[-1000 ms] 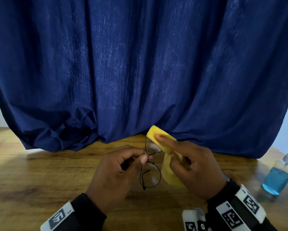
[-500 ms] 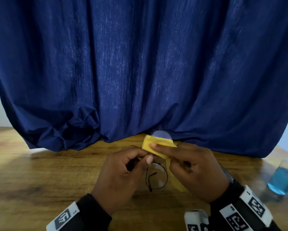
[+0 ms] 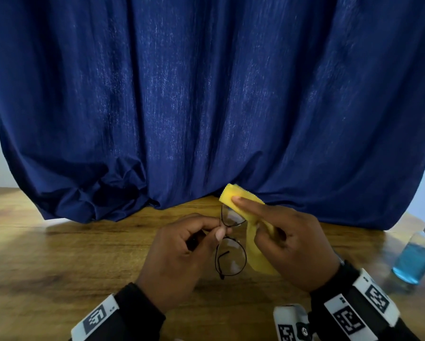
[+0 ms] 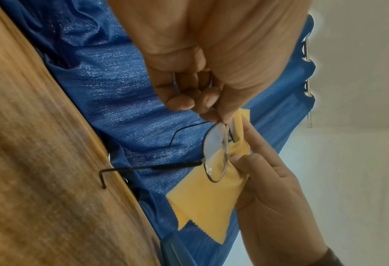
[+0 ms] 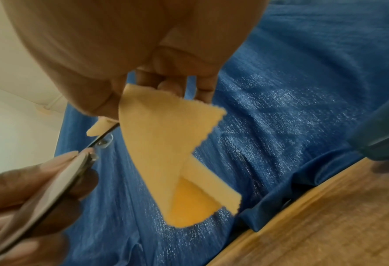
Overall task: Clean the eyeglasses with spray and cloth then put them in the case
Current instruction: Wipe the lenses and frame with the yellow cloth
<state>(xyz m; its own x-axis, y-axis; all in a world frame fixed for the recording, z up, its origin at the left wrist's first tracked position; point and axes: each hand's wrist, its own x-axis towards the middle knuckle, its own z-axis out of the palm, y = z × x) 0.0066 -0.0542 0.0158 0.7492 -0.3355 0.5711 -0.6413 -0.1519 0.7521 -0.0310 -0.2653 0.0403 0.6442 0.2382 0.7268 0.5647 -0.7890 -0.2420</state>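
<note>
The thin black wire-framed eyeglasses [image 3: 231, 257] are held above the wooden table [image 3: 59, 254]. My left hand [image 3: 218, 230] pinches them at the bridge between thumb and index finger. My right hand [image 3: 249, 212] pinches a yellow cloth [image 3: 255, 254] around the far lens, index finger stretched on top. In the left wrist view the cloth [image 4: 207, 201] wraps the lens edge of the eyeglasses [image 4: 215, 151] and hangs down, with one temple arm sticking out left. The right wrist view shows the cloth [image 5: 161, 147] hanging folded below my fingers.
A clear spray bottle [image 3: 414, 259] with blue liquid stands on the table at the right. A dark blue curtain [image 3: 206, 107] hangs down onto the table behind my hands. A teal hard object [image 5: 380, 136] lies at the curtain's foot in the right wrist view.
The cloth under my right index finger covered the far lens half a second ago and has slid to its far right side, uncovering part of the lens. My left hand's pinch is unchanged.
</note>
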